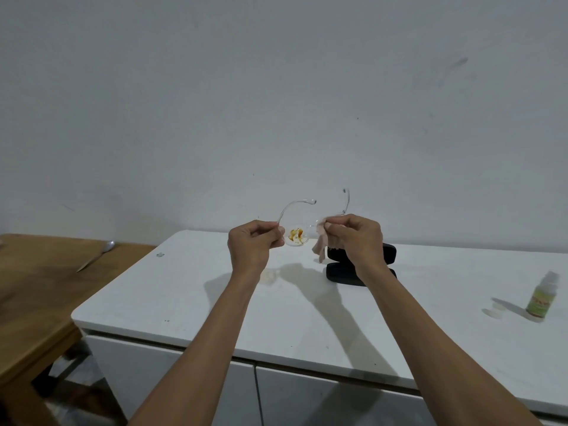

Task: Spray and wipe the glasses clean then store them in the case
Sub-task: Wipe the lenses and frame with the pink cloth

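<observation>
I see the clear-framed plastic glasses (297, 235) held up above the white surface (190, 290), near frame centre. Left hand (252, 245): grip pinched on the frame's left end, by the hinge. Right hand (356, 238): grip clenched on a pale pink wiping cloth (320, 241) pressed over the right lens, so that lens is hidden from me. The left lens carries an orange-brown smear with whitish patches. Both transparent temple arms curve up toward 12 o'clock and are hard to trace against the pale grey wall (276, 87).

Black hard glasses case (347, 273) sits open on the surface, just behind the right wrist, at 4 o'clock from the glasses; the wrist covers much of it and I cannot see inside.

Small spray bottle with a green-and-orange label (541, 298) stands far out at 3 o'clock, near the frame edge. Label printing is too blurred to read. A small clear cap (494, 309) lies just beside it at 9 o'clock.

Brown wooden table (37, 290) abuts at 9 o'clock, cut off by the frame; a metal knife (96, 256) lies on it.
</observation>
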Demonstrator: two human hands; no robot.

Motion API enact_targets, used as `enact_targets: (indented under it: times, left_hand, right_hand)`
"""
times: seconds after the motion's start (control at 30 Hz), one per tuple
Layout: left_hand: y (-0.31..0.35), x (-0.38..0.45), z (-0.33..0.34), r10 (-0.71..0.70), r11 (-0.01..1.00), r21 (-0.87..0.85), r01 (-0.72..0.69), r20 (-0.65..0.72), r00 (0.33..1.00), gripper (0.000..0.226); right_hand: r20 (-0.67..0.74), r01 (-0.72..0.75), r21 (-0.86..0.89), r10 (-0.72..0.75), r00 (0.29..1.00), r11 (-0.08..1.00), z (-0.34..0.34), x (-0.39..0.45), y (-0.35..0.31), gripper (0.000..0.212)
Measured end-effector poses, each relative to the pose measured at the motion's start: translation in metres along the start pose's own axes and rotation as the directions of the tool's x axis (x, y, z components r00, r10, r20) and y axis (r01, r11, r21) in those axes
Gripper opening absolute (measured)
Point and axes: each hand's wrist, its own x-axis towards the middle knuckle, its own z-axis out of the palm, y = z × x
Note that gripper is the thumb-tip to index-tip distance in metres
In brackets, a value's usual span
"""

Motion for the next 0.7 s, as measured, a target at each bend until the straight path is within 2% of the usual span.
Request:
enact_targets:
  times: [0.07,0.2,0.33,0.4,0.6,0.7]
  left_hand:
    - [0.001,0.002,-0.003,0.0,1.0,0.024,-0.001,0.033,0.999,0.011]
    - [0.005,0.003,-0.003,0.035,0.998,0.047,-0.04,0.098,0.995,0.01]
    - [0.013,0.007,0.0,0.093,0.994,0.046,-0.099,0.115,0.989,0.012]
    - [0.018,0.012,0.0,0.118,0.99,0.059,-0.125,0.119,0.986,0.013]
    - [0.029,0.024,0.001,0.14,0.988,0.04,-0.146,0.133,0.981,0.011]
    - [0.028,0.03,-0.005,0.127,0.991,0.017,-0.13,0.128,0.984,0.011]
  right_hand:
    - [-0.054,0.015,-0.046,-0.017,0.998,0.999,-0.005,0.001,0.001,0.008]
    - [-0.271,0.064,-0.058,-0.077,0.959,0.996,0.006,0.005,0.003,0.013]
    - [-0.363,0.085,0.141,-0.028,0.931,0.986,0.025,0.008,0.0,0.021]
    - [-0.37,0.094,0.193,-0.016,0.929,0.977,0.033,0.01,0.0,0.022]
    - [-0.299,0.113,0.169,-0.058,0.952,0.979,0.043,0.014,-0.004,0.014]
    - [-0.127,0.102,0.108,-0.088,0.988,0.989,0.031,0.013,-0.008,0.007]
